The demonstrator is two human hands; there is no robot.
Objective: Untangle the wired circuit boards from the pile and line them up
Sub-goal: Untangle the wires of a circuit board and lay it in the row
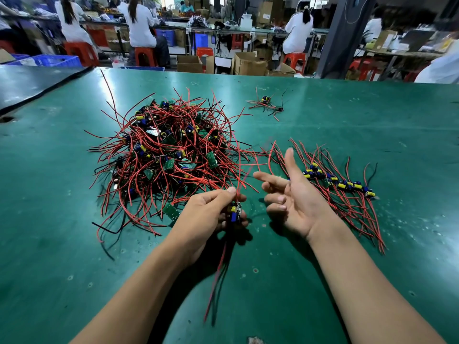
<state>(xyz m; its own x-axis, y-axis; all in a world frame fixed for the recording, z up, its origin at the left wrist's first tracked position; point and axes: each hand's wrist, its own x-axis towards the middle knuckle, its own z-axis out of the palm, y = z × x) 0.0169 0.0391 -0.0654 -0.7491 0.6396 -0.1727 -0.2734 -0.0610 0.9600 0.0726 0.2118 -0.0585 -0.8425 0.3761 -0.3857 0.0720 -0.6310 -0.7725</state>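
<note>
Two hands over green table (323, 115): left hand (213, 212) grip pinches circuit board (234, 212), right hand (295, 199) released.

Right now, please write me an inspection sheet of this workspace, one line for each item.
Surface: green table mat, scuffed, with pale specks.
Job's things: big tangled pile at left; lined-up row at right; small cluster further back.
Clutter: nothing seen.
Hands: left hand grips one board; right hand open, empty.
Cables: red and black wires hang from the held board.
Surroundings: seated workers, red stools, cardboard boxes.
</note>
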